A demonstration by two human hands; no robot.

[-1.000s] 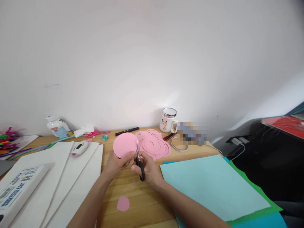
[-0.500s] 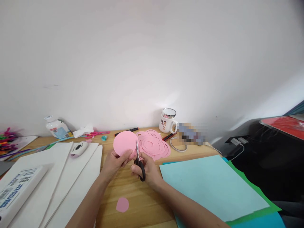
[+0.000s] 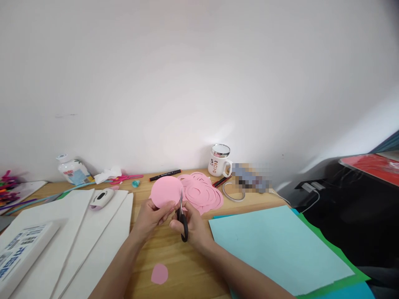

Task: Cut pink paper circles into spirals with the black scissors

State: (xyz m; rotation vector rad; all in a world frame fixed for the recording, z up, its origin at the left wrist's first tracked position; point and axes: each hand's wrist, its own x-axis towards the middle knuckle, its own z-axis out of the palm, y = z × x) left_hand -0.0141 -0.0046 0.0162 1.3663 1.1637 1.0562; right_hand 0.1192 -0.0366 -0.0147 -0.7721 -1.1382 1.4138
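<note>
My left hand point(image 3: 151, 216) pinches the lower edge of a pink paper disc point(image 3: 166, 191) and holds it upright above the wooden table point(image 3: 174, 253). My right hand point(image 3: 192, 224) grips black-handled scissors point(image 3: 182, 212), with the blades pointing up against the disc's right edge. A pile of pink paper rings and cut-outs point(image 3: 201, 193) lies just behind my hands. A small pink scrap point(image 3: 159, 273) rests on the table near me.
White sheets point(image 3: 77, 232) and a small white device point(image 3: 102, 197) lie at left. Light blue paper point(image 3: 277, 245) over green sheets lies at right. A white mug point(image 3: 220, 160), a black marker point(image 3: 165, 175), a bottle point(image 3: 71, 170) and a cable line the wall.
The disc has turned slightly in my left hand and the scissors have closed a little along its right edge. The view has shifted a bit; the hands stay in place.
</note>
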